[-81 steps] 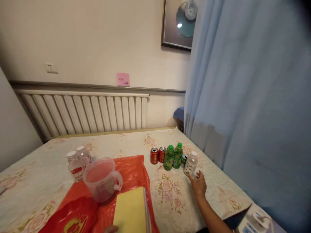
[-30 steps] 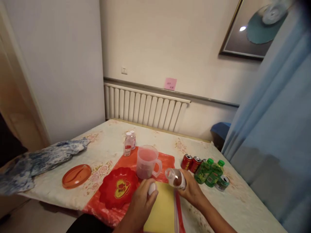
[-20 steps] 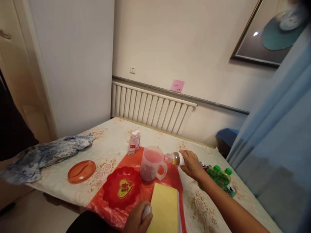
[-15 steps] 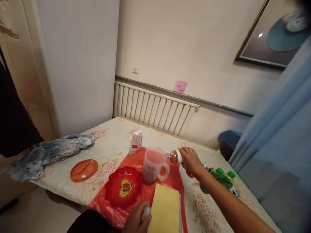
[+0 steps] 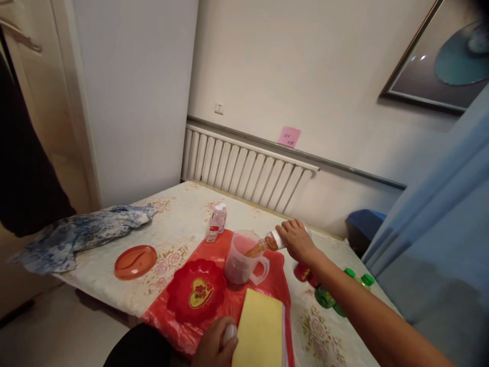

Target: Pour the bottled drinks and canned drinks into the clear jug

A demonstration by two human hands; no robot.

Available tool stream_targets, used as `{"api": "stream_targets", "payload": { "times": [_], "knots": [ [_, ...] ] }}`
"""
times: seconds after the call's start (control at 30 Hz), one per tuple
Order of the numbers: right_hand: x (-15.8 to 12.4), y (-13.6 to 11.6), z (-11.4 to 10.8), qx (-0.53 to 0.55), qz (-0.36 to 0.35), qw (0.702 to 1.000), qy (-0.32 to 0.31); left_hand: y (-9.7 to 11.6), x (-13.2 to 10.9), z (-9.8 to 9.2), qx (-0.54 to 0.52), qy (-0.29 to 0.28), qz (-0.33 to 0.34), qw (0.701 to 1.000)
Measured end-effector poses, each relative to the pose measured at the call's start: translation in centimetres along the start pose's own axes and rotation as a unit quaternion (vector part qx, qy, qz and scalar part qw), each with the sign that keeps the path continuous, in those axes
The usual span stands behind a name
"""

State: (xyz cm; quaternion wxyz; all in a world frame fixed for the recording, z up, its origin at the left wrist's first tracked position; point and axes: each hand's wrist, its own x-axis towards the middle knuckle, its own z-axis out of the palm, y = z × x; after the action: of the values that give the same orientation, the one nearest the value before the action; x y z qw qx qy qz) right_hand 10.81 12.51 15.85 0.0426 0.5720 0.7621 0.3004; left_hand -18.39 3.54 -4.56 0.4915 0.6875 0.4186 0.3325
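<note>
My right hand (image 5: 300,240) grips a clear bottle (image 5: 272,241) with a white label and amber liquid inside. The bottle is tipped left, its mouth at the rim of a translucent measuring jug (image 5: 237,265), and amber liquid runs from it into the jug. Near the front edge my left hand (image 5: 217,341) is closed around a small whitish cap (image 5: 229,333). The jug stands upright on a red plastic sheet (image 5: 183,337). Left of it lies a red scalloped plate (image 5: 179,290). A yellow notepad (image 5: 262,326) sits just right of my left hand.
Two small bottles (image 5: 216,221) stand behind the plate. Red cans (image 5: 301,272) and green-capped bottles (image 5: 324,296) are on the right, partly behind my forearm. An orange lid (image 5: 135,262) and a blue-white cloth (image 5: 95,234) lie at left.
My right hand has tilted the bottle further, and amber liquid now flows into the jug. My left hand stays where it was. The view has shifted slightly.
</note>
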Motion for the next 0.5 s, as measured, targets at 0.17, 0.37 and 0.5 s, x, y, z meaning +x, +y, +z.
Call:
{"api": "stream_targets", "payload": {
  "times": [0.17,0.37,0.5],
  "knots": [
    [0.8,-0.3,-0.9,-0.022,-0.03,0.999,0.001,-0.2,0.0,-0.1,-0.008,0.026,-0.002,1.0],
    [1.5,-1.0,-1.9,-0.038,-0.054,0.998,0.003,-0.2,0.0,-0.4,-0.011,0.043,-0.001,0.999],
    [1.9,-1.3,-2.2,-0.041,-0.064,0.997,0.001,0.4,-0.1,-0.7,-0.009,0.039,0.003,0.999]
  ]
}}
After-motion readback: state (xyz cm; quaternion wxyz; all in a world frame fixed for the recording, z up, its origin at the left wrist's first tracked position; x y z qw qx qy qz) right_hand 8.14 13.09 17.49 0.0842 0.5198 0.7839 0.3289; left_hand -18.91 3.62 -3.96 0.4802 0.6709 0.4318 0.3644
